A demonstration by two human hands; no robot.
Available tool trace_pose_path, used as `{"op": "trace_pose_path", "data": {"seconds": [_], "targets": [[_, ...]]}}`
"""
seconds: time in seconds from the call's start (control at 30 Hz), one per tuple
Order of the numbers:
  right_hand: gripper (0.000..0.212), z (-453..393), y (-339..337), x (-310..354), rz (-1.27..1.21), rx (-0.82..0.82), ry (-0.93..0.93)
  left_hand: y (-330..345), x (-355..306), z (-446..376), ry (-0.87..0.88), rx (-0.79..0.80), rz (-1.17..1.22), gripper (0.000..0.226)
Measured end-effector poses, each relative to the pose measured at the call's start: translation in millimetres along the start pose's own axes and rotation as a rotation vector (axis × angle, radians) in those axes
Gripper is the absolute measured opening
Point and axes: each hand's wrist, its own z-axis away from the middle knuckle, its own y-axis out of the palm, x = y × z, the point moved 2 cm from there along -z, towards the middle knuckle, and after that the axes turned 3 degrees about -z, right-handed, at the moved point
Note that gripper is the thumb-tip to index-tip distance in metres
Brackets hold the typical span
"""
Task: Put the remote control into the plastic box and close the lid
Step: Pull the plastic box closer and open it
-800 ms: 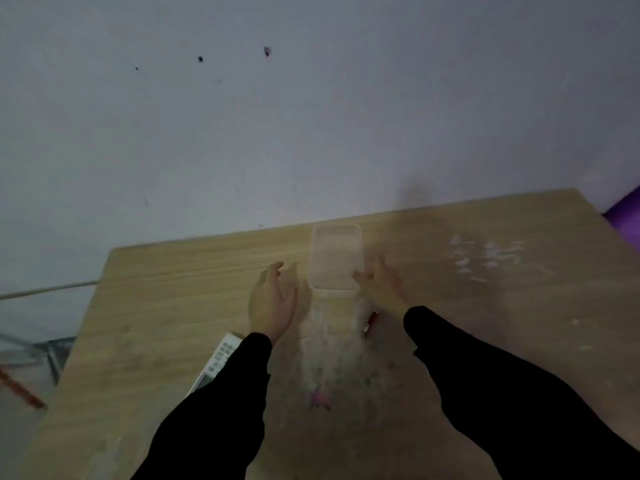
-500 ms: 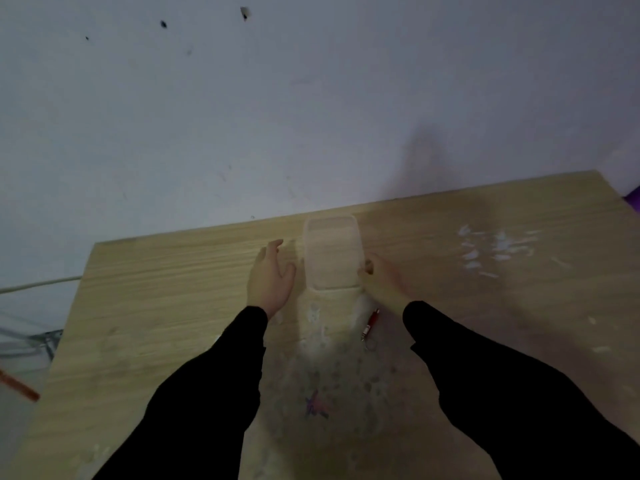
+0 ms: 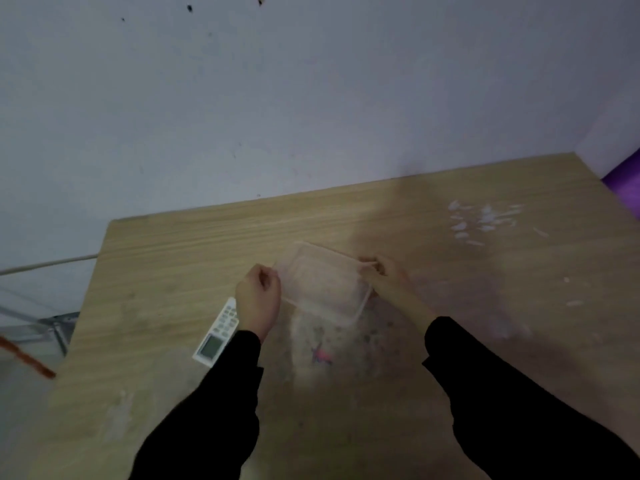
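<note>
A clear plastic box (image 3: 322, 285) lies on the wooden table (image 3: 173, 271), turned at an angle. My left hand (image 3: 258, 299) grips its left edge with curled fingers. My right hand (image 3: 388, 278) pinches its far right corner. Whether the lid is on or lifted is blurred and hard to tell. A white remote control (image 3: 218, 334) with a small screen lies on the table just left of my left wrist, partly hidden by my sleeve.
A wall stands right behind the table. White flecks (image 3: 481, 220) mark the far right of the tabletop, and a stained patch with a pink mark (image 3: 320, 355) lies below the box. The table's left edge drops to a metal frame (image 3: 55, 327). Something purple (image 3: 623, 185) shows at the right edge.
Both hands have closed onto the box, which has turned from lengthwise to an angle and come nearer. The remote has come back into view beside my left sleeve. The small red item is hidden.
</note>
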Motion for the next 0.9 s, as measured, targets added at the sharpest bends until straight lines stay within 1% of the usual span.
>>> {"op": "trace_pose_path", "data": {"seconds": [0.1,0.17,0.2,0.3,0.4,0.47,0.6,0.73,0.77,0.83,0.9], "targets": [[0.028,46,10,-19,-0.049,-0.066,0.056,-7,15,53,-0.079,-0.077,0.068,0.016],[0.021,73,19,-35,-0.147,-0.090,0.092,-7,21,85,-0.087,-0.096,0.103,0.021],[0.019,82,22,-43,-0.178,-0.120,0.112,-6,23,98,-0.102,-0.102,0.111,0.021],[0.026,109,29,-61,-0.233,-0.194,0.175,-6,31,134,-0.158,-0.118,0.135,0.018],[0.027,120,27,-72,-0.138,-0.186,0.133,-2,35,156,-0.215,-0.079,0.145,0.014],[0.030,125,23,-77,-0.042,-0.175,0.111,-1,36,168,-0.218,-0.039,0.147,0.016],[0.032,121,16,-81,0.091,-0.161,0.061,2,42,181,-0.189,0.049,0.181,0.013],[0.022,118,15,-82,0.074,-0.134,0.087,0,48,180,-0.155,0.107,0.200,0.007],[0.022,118,15,-83,0.063,-0.133,0.095,-1,47,178,-0.154,0.116,0.216,0.012],[0.026,118,14,-84,0.046,-0.132,0.108,-9,48,171,-0.144,0.078,0.231,0.018],[0.027,120,13,-85,0.042,-0.135,0.116,-23,52,156,-0.098,-0.009,0.143,0.021]]}}
